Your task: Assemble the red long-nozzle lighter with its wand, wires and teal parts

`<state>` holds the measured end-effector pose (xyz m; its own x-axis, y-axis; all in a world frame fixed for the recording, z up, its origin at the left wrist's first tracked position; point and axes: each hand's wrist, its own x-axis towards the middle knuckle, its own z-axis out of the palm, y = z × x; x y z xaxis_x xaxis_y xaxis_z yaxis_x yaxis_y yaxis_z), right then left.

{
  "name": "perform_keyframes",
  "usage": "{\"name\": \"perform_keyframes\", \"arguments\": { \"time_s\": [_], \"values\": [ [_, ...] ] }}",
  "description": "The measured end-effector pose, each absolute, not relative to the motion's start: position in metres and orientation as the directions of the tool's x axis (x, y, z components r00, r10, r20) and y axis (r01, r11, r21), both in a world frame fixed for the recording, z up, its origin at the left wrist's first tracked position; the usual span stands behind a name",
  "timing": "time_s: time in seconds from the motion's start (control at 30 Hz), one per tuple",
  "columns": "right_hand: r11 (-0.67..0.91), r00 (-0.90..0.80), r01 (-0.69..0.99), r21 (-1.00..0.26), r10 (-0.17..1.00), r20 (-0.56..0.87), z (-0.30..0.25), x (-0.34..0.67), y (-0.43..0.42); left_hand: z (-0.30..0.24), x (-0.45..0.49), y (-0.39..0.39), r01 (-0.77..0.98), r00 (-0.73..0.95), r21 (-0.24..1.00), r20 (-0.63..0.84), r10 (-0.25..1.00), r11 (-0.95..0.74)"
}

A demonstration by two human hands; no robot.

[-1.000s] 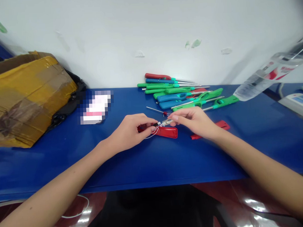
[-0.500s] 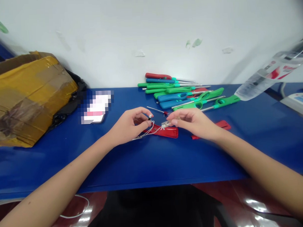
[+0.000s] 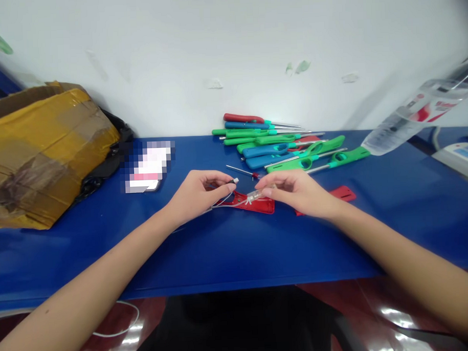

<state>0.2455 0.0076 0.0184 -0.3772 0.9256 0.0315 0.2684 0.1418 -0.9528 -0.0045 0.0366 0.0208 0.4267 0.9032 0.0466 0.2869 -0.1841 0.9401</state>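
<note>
Between the thumb and fingers of my left hand (image 3: 198,194) is a small black igniter piece with a white end (image 3: 234,181). My right hand (image 3: 301,192) pinches a clear plastic lighter fuel tank (image 3: 253,196). A thin pale tube (image 3: 229,205) runs from the tank's left end toward my left hand. Beneath both hands lies an open red lighter handle half (image 3: 262,205), its left part covered by my left fingers. The other red half (image 3: 344,193) lies beyond my right wrist, partly hidden. Just behind my hands is a thin metal rod with a red end (image 3: 239,170).
Several green, blue and red long-nosed lighters (image 3: 271,151) are piled against the wall. A taped carton (image 3: 49,156) and a phone (image 3: 151,168) are on the left. At right stand a tilted water bottle (image 3: 404,118) and a white device (image 3: 461,154).
The igniter piece in my left hand has tipped from upright to pointing right. My left hand has shifted slightly left, and the pale tube is straighter. My right hand still holds the tank.
</note>
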Motion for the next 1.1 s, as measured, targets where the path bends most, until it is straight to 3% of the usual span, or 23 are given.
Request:
{"name": "perform_keyframes", "arguments": {
  "time_s": [0.23, 0.43, 0.73, 1.1],
  "values": [
    [0.131, -0.404, 0.226, -0.965, 0.914, 0.030, 0.019, 0.246, 0.008, 0.024, -0.005, 0.035, 0.305, 0.484, 0.919, 0.077, 0.872, -0.251],
    [0.140, -0.420, 0.225, -0.964, 0.907, 0.033, 0.019, 0.245, 0.008, 0.020, -0.007, 0.034, 0.397, 0.595, 0.794, 0.159, 0.788, -0.460],
    [0.120, -0.497, 0.188, -0.975, 0.868, 0.011, 0.018, 0.247, 0.012, 0.022, -0.006, 0.028, 0.368, 0.637, 0.716, 0.272, 0.722, -0.594],
    [0.120, -0.455, 0.190, -0.974, 0.890, 0.021, 0.019, 0.246, 0.012, 0.020, -0.004, 0.024, 0.349, 0.649, 0.686, 0.314, 0.693, -0.638]
  ]
}}
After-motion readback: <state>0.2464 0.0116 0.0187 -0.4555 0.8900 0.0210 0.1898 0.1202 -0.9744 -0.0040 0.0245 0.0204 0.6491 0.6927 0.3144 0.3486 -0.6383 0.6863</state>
